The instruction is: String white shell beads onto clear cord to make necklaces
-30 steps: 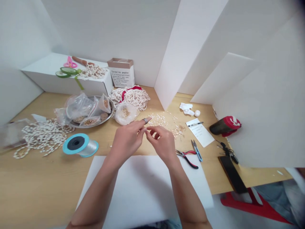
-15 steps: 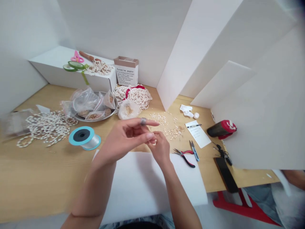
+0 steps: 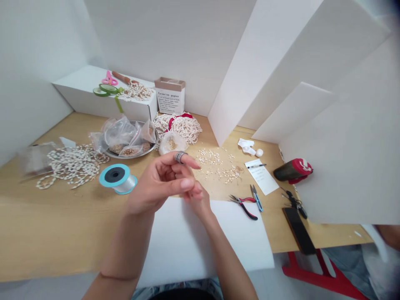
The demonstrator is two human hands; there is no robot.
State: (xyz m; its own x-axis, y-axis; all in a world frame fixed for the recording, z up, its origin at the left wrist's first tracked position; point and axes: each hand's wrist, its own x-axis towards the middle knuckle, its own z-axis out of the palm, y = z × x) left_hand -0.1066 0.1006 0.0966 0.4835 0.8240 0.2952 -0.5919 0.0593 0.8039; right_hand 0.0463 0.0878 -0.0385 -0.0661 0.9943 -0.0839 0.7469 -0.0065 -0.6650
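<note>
Head view, angled down over a wooden surface [image 3: 53, 225]. Far left of the left hand [image 3: 158, 183], a crumpled clear plastic bag [image 3: 36, 159] beside loose strands of white shell beads [image 3: 73, 166]. Closer to that hand, a spool of clear thread [image 3: 118, 178] with blue flanges. Beyond the hand, a white box [image 3: 84, 89] topped with pink scissors [image 3: 110, 78], then a round metal tray [image 3: 137, 156] piled with plastic bags of gold beads, a paper bin [image 3: 170, 96], and a heap of white bead strands [image 3: 184, 130].

Left hand raised and half closed, fingers curled, a silver ring [image 3: 179, 157] on one finger. Right hand [image 3: 195, 199] tucked just behind it, also half closed, fingertips [image 3: 190, 196] drawn together. Anything held between them too small to tell. Both hands just above a white foam sheet [image 3: 237, 237].

Loose white beads [image 3: 215, 164] scattered just beyond and right of the hands. Farther right of the right hand, red-handled pliers [image 3: 245, 207], thread snips [image 3: 256, 198], and a note sheet [image 3: 261, 177].
</note>
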